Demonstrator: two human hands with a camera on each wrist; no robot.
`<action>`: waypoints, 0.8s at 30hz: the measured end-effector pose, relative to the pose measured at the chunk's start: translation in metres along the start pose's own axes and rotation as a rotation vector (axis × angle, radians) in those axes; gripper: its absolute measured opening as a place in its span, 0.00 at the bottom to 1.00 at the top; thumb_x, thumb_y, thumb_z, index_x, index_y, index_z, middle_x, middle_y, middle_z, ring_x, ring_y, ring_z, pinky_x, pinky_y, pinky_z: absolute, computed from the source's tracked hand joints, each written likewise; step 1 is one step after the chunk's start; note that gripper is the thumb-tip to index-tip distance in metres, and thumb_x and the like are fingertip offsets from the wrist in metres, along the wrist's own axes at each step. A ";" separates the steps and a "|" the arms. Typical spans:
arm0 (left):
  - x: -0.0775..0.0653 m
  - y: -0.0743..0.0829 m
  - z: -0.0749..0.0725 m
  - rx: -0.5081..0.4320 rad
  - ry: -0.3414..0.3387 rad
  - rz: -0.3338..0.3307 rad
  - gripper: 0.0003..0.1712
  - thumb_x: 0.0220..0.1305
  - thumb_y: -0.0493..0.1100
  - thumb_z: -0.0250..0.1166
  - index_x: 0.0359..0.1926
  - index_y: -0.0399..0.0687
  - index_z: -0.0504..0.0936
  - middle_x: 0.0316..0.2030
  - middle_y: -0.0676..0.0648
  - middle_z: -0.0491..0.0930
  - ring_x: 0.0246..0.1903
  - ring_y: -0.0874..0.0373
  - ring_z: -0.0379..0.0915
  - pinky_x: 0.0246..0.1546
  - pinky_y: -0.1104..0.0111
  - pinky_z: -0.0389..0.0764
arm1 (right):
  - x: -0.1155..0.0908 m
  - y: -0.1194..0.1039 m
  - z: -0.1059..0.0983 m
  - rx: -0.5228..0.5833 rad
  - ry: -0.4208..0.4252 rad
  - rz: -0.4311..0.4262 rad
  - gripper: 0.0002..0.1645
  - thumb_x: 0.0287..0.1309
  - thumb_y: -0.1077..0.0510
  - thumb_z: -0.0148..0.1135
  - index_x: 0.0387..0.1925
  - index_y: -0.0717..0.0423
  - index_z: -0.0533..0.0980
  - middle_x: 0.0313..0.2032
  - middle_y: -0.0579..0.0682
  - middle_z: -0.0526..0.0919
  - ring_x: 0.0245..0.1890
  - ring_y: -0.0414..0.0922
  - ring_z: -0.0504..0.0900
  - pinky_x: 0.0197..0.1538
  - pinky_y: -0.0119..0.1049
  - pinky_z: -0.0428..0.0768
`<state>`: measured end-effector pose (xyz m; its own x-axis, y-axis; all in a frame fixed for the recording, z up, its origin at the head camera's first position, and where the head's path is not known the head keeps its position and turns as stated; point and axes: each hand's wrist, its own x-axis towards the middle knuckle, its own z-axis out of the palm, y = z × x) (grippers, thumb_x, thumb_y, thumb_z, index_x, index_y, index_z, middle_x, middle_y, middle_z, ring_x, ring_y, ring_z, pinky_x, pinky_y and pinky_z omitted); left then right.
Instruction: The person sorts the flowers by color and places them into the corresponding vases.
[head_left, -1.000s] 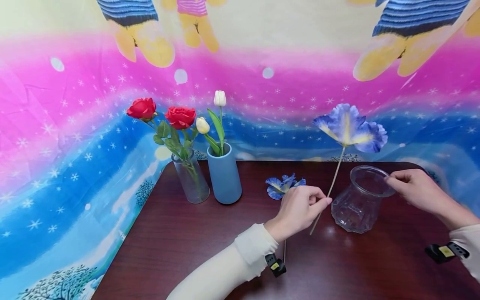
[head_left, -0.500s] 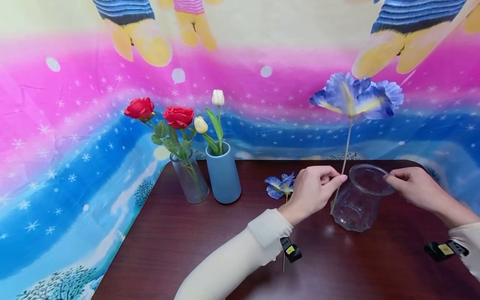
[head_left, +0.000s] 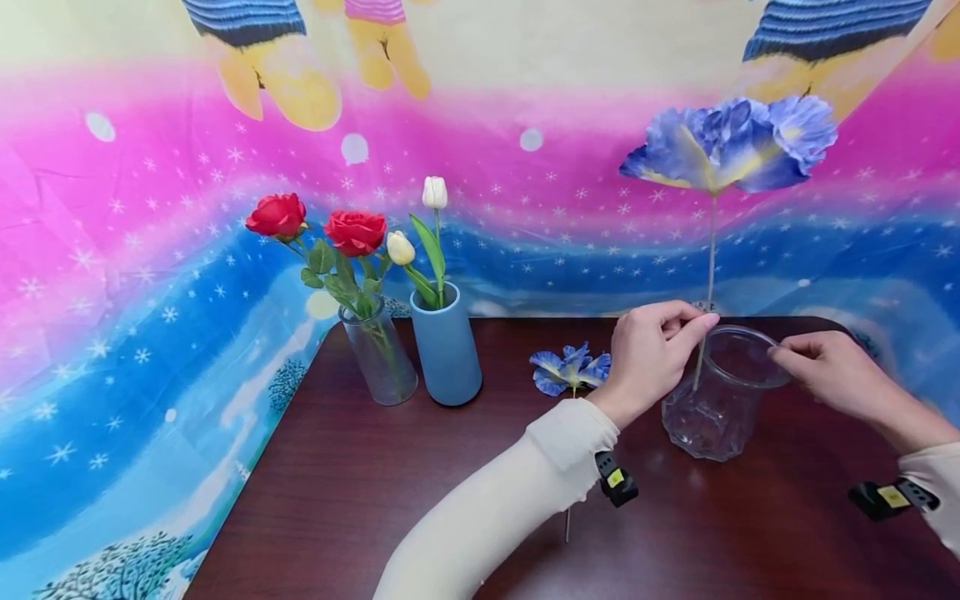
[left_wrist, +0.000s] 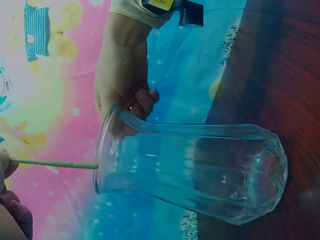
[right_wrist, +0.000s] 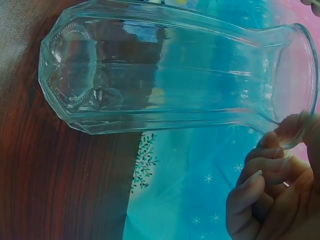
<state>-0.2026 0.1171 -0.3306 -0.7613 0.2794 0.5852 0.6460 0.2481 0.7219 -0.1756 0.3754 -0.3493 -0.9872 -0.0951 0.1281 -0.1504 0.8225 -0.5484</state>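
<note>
My left hand (head_left: 651,354) pinches the thin stem of a blue artificial iris (head_left: 731,150), which stands upright with its bloom high above. In the left wrist view the stem (left_wrist: 55,163) points at the mouth of a clear glass vase (left_wrist: 200,165), its lower end level with the rim; whether it has passed inside I cannot tell. Thumb and fingers of my right hand (head_left: 840,371) grip the flared rim on the vase's right side, seen close up in the right wrist view. The vase stands upright on the table. A second blue iris (head_left: 562,372) lies behind my left forearm, partly covered.
On the left of the dark wooden table (head_left: 337,500) stand a clear vase (head_left: 382,367) with red roses (head_left: 356,232) and a blue vase (head_left: 450,354) with white tulips (head_left: 434,193). A printed cloth (head_left: 585,200) hangs behind the table.
My left hand has moved up and to the right with the iris, bringing the stem more upright and its lower end up near the vase's rim. The right hand keeps its place.
</note>
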 end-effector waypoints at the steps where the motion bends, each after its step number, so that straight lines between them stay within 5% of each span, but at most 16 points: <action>1: 0.002 0.001 0.001 0.000 0.010 0.007 0.10 0.69 0.48 0.66 0.39 0.49 0.90 0.13 0.54 0.62 0.14 0.70 0.55 0.21 0.81 0.59 | 0.000 0.000 0.000 -0.002 0.000 0.004 0.23 0.75 0.53 0.52 0.21 0.55 0.72 0.13 0.41 0.62 0.12 0.40 0.64 0.20 0.36 0.62; 16: 0.015 0.012 0.020 -0.012 0.117 0.023 0.12 0.69 0.50 0.66 0.42 0.49 0.90 0.13 0.53 0.59 0.12 0.69 0.51 0.18 0.81 0.53 | 0.001 -0.002 0.001 -0.020 0.015 -0.006 0.22 0.74 0.56 0.52 0.21 0.55 0.75 0.13 0.40 0.62 0.12 0.39 0.63 0.20 0.36 0.62; 24: 0.011 0.009 0.033 0.178 0.143 0.084 0.12 0.70 0.52 0.64 0.42 0.56 0.91 0.12 0.58 0.65 0.13 0.76 0.53 0.19 0.85 0.58 | 0.000 0.000 0.002 -0.004 0.037 -0.037 0.23 0.73 0.57 0.53 0.18 0.55 0.71 0.11 0.40 0.61 0.10 0.39 0.63 0.19 0.36 0.62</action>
<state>-0.2033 0.1533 -0.3297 -0.6962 0.1752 0.6961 0.6978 0.3925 0.5992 -0.1758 0.3744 -0.3507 -0.9782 -0.1050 0.1793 -0.1870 0.8211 -0.5393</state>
